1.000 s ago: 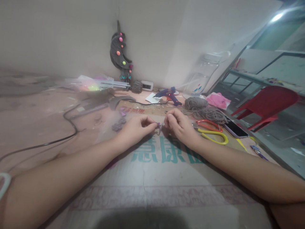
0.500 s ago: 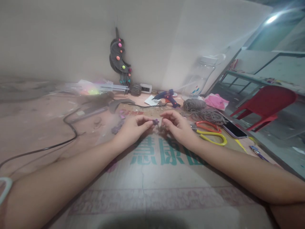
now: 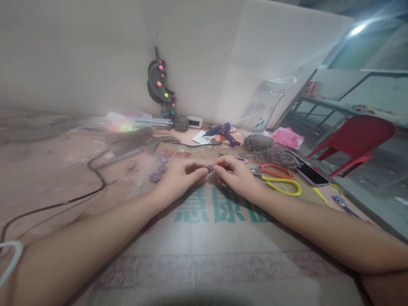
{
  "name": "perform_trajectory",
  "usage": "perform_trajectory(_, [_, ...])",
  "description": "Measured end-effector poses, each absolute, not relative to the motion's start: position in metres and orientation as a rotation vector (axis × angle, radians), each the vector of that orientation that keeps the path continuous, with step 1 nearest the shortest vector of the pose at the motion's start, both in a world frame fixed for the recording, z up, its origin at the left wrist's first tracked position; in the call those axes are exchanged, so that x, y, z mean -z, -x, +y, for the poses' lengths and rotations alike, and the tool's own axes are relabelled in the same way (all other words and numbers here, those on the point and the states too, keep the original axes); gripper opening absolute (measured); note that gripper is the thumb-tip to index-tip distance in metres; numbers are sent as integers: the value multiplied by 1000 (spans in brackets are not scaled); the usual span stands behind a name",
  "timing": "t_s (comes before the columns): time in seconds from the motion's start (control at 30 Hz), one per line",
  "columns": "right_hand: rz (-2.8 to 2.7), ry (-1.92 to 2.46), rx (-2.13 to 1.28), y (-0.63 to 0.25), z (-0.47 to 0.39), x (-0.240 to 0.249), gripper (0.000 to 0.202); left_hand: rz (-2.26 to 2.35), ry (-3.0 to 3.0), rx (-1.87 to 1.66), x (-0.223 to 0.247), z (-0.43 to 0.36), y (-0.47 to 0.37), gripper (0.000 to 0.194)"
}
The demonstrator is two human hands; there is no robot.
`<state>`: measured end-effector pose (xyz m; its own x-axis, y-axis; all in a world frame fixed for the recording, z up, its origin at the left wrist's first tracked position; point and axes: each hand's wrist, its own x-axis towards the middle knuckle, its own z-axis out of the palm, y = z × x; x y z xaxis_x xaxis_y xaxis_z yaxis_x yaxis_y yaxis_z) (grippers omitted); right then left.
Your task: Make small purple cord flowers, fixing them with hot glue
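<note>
Cardboard [image 3: 204, 242] under hands [image 3: 178, 178] [image 3: 239, 176], pale wall [image 3: 95, 59], chair [image 3: 366, 134]

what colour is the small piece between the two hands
The small piece is purple, in the head view.

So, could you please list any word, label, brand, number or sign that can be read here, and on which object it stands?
No text reads with certainty.
Large green characters on the cardboard: Chinese-looking, partly covered, not safely readable.
Red print near the cardboard's far edge: too blurred.
Red-and-blue mark on the clear bottle: any lettering too small.
White device with dark display: no digits readable.
</note>
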<state>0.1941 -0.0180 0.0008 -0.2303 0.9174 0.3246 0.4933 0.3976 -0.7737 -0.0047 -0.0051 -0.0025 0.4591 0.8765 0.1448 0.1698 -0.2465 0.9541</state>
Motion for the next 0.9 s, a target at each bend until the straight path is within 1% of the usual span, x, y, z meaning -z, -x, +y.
perform_trajectory(0.1, [-1877,1220,-679,-193,-19,-2,15,949,-1735,-890,0,-8,4,27])
perform_trajectory(0.2, [-1877,1193,-665,-194,-21,-5,21,1003,-1722,-896,-1,-8,4,27])
perform_trajectory(0.4, [-1905,1271,-377,-209,-12,-29,30,1025,-1638,-897,0,-7,3,30])
perform_trajectory(0.47, [-1914,1277,-340,-221,-3,-36,24,1007,-1626,-903,1,-6,3,30])
perform_trajectory(0.53, [-1878,1231,-326,-235,9,-39,8,996,-1612,-902,1,-6,3,30])
perform_trajectory(0.6, [-1875,1256,-293,-251,22,-39,24,999,-1608,-901,0,-6,2,29])
perform_trajectory(0.7, [-1826,1464,-199,-267,41,-39,37,1000,-1620,-898,0,-6,2,27])
perform_trajectory(0.77, [-1768,1593,-209,-271,53,-41,46,988,-1613,-895,1,-6,1,27])
perform_trajectory(0.83, [-1726,1660,-253,-271,63,-45,49,978,-1607,-891,1,-5,1,28])
perform_trajectory(0.9, [-1708,1697,-277,-268,76,-47,46,974,-1603,-888,2,-5,2,28])
